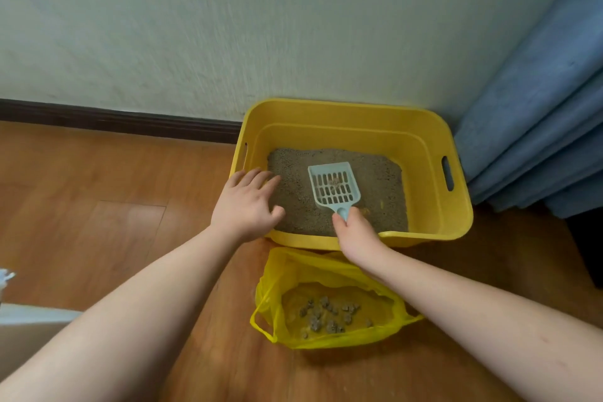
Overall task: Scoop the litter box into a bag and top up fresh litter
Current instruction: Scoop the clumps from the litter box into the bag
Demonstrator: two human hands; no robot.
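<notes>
Two hands over yellow litter box (456, 206), slotted blue scoop (333, 184) gripped by right hand (357, 235), left hand (248, 204) spread open on near-left rim, yellow bag (277, 277) of clumps (329, 315) placed near.

right hand (357, 233) grips a blue scoop (333, 184) over litter in the yellow box (456, 206); left hand (246, 204) rests on its rim.

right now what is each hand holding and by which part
The right hand grips the pale blue litter scoop by its handle. The left hand holds nothing, resting open at the yellow litter box rim.
</notes>
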